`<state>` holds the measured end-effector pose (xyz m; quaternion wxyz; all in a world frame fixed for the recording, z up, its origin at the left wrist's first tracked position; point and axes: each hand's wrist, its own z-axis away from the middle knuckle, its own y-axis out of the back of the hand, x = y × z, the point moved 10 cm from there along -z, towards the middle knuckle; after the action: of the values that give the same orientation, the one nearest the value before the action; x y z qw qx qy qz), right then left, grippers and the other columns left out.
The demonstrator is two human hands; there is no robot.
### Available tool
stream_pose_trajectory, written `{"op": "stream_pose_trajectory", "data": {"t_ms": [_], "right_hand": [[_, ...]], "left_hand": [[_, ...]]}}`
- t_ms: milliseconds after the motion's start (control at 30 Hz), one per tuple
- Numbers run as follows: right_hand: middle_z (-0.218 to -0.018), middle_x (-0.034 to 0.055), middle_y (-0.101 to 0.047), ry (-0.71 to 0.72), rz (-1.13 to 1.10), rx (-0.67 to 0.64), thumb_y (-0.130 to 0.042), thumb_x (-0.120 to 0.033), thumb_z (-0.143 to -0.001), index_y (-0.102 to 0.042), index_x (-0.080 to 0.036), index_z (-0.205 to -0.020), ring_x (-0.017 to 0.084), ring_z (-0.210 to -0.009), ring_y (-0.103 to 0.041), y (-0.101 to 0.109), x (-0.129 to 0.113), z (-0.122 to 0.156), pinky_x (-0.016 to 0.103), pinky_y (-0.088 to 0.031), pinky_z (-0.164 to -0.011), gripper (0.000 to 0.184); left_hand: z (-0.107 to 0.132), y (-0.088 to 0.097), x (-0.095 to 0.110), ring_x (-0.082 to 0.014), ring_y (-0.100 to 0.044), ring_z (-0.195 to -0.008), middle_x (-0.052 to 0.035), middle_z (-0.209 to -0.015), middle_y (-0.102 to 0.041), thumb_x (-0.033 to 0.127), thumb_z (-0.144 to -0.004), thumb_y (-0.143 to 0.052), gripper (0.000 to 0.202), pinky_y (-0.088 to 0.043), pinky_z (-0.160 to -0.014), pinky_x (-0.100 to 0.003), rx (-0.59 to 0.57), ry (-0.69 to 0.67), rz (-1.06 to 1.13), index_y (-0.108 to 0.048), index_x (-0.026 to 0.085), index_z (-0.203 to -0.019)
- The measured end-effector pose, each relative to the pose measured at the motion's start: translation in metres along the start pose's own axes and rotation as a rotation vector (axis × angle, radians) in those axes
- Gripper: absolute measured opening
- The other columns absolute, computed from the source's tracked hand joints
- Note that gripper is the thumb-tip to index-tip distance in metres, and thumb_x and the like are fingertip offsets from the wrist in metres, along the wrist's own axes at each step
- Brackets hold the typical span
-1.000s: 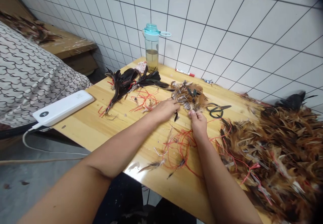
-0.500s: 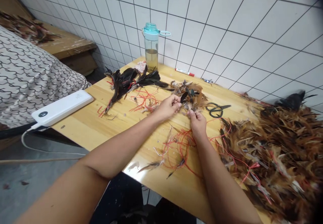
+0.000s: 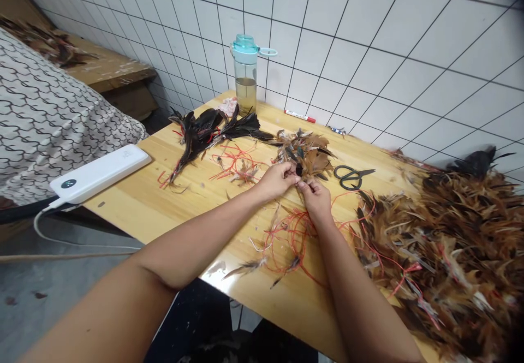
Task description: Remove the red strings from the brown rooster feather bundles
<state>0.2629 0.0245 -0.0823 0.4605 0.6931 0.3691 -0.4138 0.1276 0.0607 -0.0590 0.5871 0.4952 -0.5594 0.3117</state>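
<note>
My left hand [image 3: 279, 180] is closed in a pinch on a small black feather [image 3: 299, 170], whose tip shows between the hands. Against its fingertips, my right hand [image 3: 316, 198] is pinched too; what lies in its fingers is hidden. Just behind both hands spreads a small heap of brown feathers [image 3: 318, 149] on the wooden table [image 3: 180, 210]. Black-handled scissors [image 3: 352, 176] lie to the right of that heap, blades pointing right. Tangled red string [image 3: 282, 237] with a few loose feathers sits in front of my right hand.
Bundles of black feathers [image 3: 202, 131] tied with red lie at the back left. A water bottle [image 3: 246, 73] and a red marker [image 3: 299, 116] are near the tiled wall. A big brown feather pile [image 3: 462, 243] covers the right side. A white power bank [image 3: 102, 172] rests at the left edge.
My two hands have come together, fingertips now meeting. The black feather in my left hand has moved down toward my right fingers. Other things on the table stay put.
</note>
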Motion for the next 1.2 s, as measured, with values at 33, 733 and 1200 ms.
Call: {"op": "stream_pose_trajectory", "data": {"t_ms": [33,733,1200], "right_hand": [[-0.064,-0.0002,-0.056,-0.010,-0.011,0.000,-0.062,-0.048,-0.071,-0.059,-0.020,-0.059,0.016,-0.066,-0.049,0.000,0.001,0.000,0.030,-0.039,-0.067,0.030],[-0.072,0.0036,-0.067,-0.173,-0.267,0.145,-0.066,-0.061,-0.067,-0.064,-0.018,-0.070,0.018,-0.073,-0.057,0.015,0.015,0.000,0.034,-0.047,-0.076,0.043],[-0.073,0.0042,-0.066,-0.145,-0.203,0.126,-0.063,-0.058,-0.071,-0.063,-0.019,-0.070,0.019,-0.073,-0.057,0.013,0.013,0.001,0.034,-0.047,-0.074,0.040]], "left_hand": [[-0.001,0.001,0.000,-0.0096,-0.048,-0.064,0.0041,-0.066,-0.052,0.021,-0.076,-0.062,0.011,-0.040,-0.064,-0.023,-0.004,-0.006,0.003,-0.053,0.016,-0.072],[0.002,-0.018,0.017,-0.0238,-0.049,-0.103,-0.0075,-0.102,-0.060,0.027,-0.093,-0.048,0.025,-0.040,-0.085,-0.032,-0.178,-0.440,-0.914,-0.072,0.024,-0.103],[-0.006,0.019,0.006,-0.0118,-0.054,-0.078,0.0004,-0.083,-0.059,0.014,-0.086,-0.051,0.005,-0.042,-0.076,-0.026,-0.006,-0.088,-0.112,-0.055,0.016,-0.089]]}}
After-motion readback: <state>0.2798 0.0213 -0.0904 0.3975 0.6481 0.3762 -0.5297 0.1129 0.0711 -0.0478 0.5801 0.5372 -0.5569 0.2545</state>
